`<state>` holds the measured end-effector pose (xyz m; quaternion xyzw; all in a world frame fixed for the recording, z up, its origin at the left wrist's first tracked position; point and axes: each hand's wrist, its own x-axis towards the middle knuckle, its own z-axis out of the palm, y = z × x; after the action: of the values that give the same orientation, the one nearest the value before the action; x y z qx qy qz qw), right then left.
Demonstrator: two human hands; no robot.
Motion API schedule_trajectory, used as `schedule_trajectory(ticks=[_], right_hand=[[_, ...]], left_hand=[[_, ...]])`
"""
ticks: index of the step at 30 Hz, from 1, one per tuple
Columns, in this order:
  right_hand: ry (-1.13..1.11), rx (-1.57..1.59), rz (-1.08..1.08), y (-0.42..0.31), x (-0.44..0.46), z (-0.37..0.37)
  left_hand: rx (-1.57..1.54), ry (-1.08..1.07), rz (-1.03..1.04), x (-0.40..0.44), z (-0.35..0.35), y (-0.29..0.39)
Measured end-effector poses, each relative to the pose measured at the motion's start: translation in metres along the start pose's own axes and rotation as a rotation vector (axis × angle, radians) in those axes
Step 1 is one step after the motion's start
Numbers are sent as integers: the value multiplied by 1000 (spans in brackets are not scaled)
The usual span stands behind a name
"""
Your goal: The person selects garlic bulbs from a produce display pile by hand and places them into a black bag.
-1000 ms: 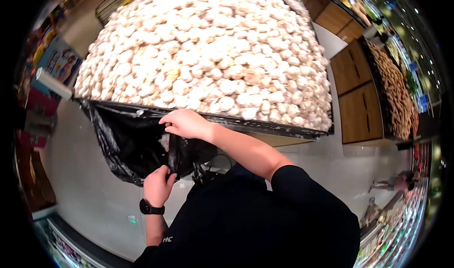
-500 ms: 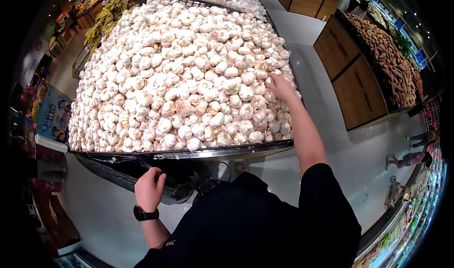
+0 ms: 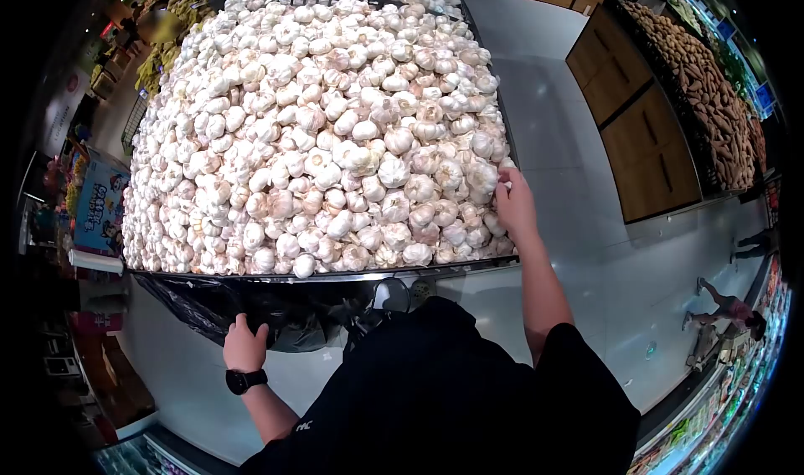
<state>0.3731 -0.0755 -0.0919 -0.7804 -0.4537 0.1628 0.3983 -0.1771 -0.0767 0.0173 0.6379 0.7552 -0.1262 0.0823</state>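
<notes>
A large heap of white garlic bulbs fills a stand with a black front edge. At the heap's right side, my right hand has its thumb and fingers closed at a garlic bulb, partly covered by the fingertips. My left hand, with a black watch on the wrist, is at a black plastic bag hanging below the front edge. Its thumb stands apart from the fingers, and whether it grips the bag's rim cannot be seen.
Wooden cabinets topped with brown root vegetables stand to the right across a grey floor aisle. A white roll sticks out at the stand's left corner. Two people are far off at the right.
My right hand has gone from the bag to the heap's right side, then lower along it. My left hand has moved left and down beside the bag. The view has shifted.
</notes>
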Motion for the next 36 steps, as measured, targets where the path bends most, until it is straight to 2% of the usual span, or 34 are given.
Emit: schedule_trajectory(ticks=[1,2,4,5,7,9,11,13,16,19,21,23,25,26,28,31,34,36], right_hand=[[85,78,-102,-13,2,-2],[83,80,-101,-19,2,0],[-115,-24,-207,-31,2,5],[-112,-18,-208,-39,-3,4],[-199,-262,-117,-49,-23,0],[-202,-269,-113,-31,-40,3],[-73,-238,-199,-14,-56,8],[-82,-269,-141,-21,-60,7],[-34,-293,-195,-15,-51,12],[42,-387,-293,-23,-30,14],[196,-275,-315,-19,-6,7],[187,-262,-309,-23,18,7],[-8,-329,-393,-20,40,10],[-5,-329,-386,-26,48,8],[-152,-420,-264,-39,48,3],[-91,-367,-219,-35,44,1],[-69,-365,-155,-29,35,2],[-89,-380,-122,-24,34,8]], left_hand=[[-7,37,1,-3,-10,14],[-30,98,61,-1,-11,24],[-113,175,175,1,-17,44],[-175,174,214,-3,-26,59],[-234,181,282,-3,-24,73],[-245,191,350,-8,-18,85],[-277,133,409,-12,-13,100],[-304,88,512,-13,-16,123],[-428,83,900,5,-28,182],[-457,214,1266,32,-32,275],[-331,320,1451,49,-29,332],[-168,552,1528,75,1,372],[3,594,1518,90,14,389],[31,501,1506,87,8,390],[30,507,1437,87,4,385],[-17,412,1275,76,-19,372],[-21,412,1223,72,-17,377],[30,566,1203,73,-2,388]])
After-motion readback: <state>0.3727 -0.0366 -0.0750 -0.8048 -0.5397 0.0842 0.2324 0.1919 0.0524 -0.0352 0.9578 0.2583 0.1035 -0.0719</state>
